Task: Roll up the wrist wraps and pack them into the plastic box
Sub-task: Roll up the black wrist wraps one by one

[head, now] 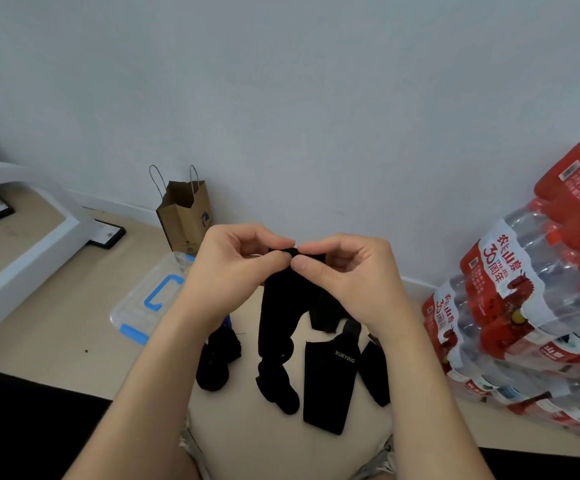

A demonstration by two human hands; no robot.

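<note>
My left hand (227,268) and my right hand (347,271) meet in mid-air and pinch the top end of a long black wrist wrap (276,320). The wrap hangs down between them, and its lower end lies bunched on the floor. On the floor below lie more black wraps: a crumpled one (217,362) at the left, a flat one printed XUEYING (330,382), and a narrow one (375,374) at the right. The clear plastic box with blue clips (143,303) stands on the floor to the left, partly hidden by my left forearm.
A brown paper bag (186,216) stands against the wall behind the box. Shrink-wrapped packs of water bottles with red labels (524,306) are stacked at the right. A white frame with black feet (39,233) crosses the left side. The wall runs close behind.
</note>
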